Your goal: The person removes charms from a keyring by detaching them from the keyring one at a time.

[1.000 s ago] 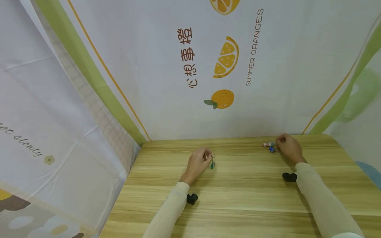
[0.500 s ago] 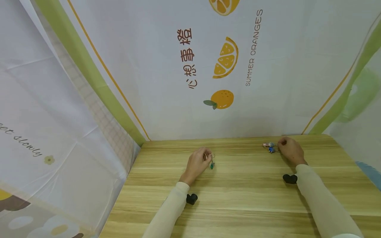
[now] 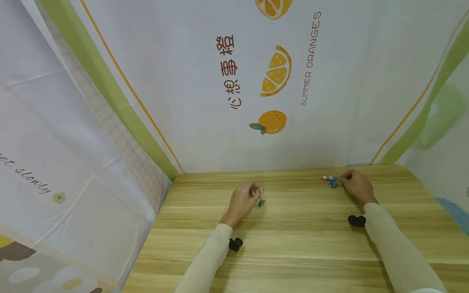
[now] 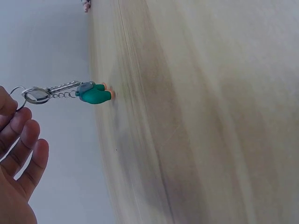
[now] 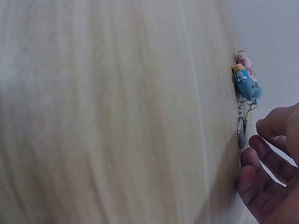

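I have the left hand (image 3: 241,202) pinching a keychain (image 4: 95,95) above the table (image 3: 293,240). The right hand's (image 3: 358,187) fingertips, slightly parted, sit beside the charms (image 5: 246,87) near the back edge; contact I cannot tell. Cloth (image 3: 205,140) walls off the space behind.

Wood-grain table (image 3: 293,248); clustered figure keychains (image 3: 332,184) near far edge

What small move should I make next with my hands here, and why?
Probably shift your left grip rightward: the green charm hangs from it, while the blue charm lies on the table near your right grip, beside a pink charm.
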Demonstrator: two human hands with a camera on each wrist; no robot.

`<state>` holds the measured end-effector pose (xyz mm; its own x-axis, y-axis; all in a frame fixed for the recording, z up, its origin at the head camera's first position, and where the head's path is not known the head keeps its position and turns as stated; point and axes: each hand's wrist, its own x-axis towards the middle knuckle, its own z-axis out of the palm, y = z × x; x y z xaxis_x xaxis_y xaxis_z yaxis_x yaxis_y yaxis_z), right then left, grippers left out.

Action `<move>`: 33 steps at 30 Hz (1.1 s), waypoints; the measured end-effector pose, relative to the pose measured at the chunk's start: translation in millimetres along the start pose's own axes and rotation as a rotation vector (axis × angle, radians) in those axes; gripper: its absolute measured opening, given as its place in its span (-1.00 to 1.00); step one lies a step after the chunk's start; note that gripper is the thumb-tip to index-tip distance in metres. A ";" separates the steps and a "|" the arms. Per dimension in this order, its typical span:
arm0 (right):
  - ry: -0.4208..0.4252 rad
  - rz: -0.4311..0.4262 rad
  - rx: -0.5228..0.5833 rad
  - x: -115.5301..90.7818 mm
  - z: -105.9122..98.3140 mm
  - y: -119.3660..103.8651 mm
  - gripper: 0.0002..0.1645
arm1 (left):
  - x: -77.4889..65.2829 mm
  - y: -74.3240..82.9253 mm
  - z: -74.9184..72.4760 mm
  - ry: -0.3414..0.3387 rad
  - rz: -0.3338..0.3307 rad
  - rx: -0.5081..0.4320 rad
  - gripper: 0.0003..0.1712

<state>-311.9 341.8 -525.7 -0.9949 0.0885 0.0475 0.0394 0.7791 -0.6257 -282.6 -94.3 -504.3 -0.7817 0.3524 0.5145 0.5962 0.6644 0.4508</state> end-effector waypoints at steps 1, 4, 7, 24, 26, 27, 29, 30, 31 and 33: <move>0.002 -0.001 0.001 0.1 0.1 -0.1 -0.56 | 0.3 0.2 -0.2 0.000 0.001 -0.003 -0.93; 0.019 -0.010 0.000 0.4 0.6 -1.7 -0.57 | 0.8 0.8 -0.5 0.004 0.004 -0.009 -0.94; 0.039 -0.039 -0.005 2.3 2.0 -3.9 -0.58 | 1.2 1.5 -0.5 0.010 0.006 -0.008 -0.94; 0.050 -0.256 0.030 2.3 24.4 -58.7 -0.72 | 7.1 5.1 1.0 0.012 0.028 -0.013 -0.92; 0.040 -0.291 0.024 1.1 29.6 -68.4 -0.73 | 7.4 5.1 1.3 0.018 0.034 -0.016 -0.93; 0.030 -0.311 0.026 0.2 32.0 -73.8 -0.74 | 7.6 5.3 1.3 0.016 0.035 -0.016 -0.93; 0.014 -0.349 0.022 -1.9 37.2 -84.8 -0.76 | 8.0 5.8 1.7 0.011 0.033 -0.021 -0.92; -0.001 -0.365 0.028 -3.7 39.6 -90.9 -0.77 | 8.1 6.1 1.8 0.007 0.031 -0.024 -0.92; -0.012 -0.385 0.028 -5.4 41.9 -97.1 -0.78 | 8.4 6.6 1.9 0.003 0.030 -0.024 -0.91; -0.042 -0.427 0.038 -8.9 46.9 -108.4 -0.80 | 8.8 7.6 2.4 -0.003 0.027 -0.025 -0.91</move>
<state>-311.6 227.4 -494.7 -0.9241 -0.2632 0.2771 -0.3796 0.7168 -0.5849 -285.4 -84.6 -498.1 -0.7657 0.3724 0.5245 0.6217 0.6375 0.4550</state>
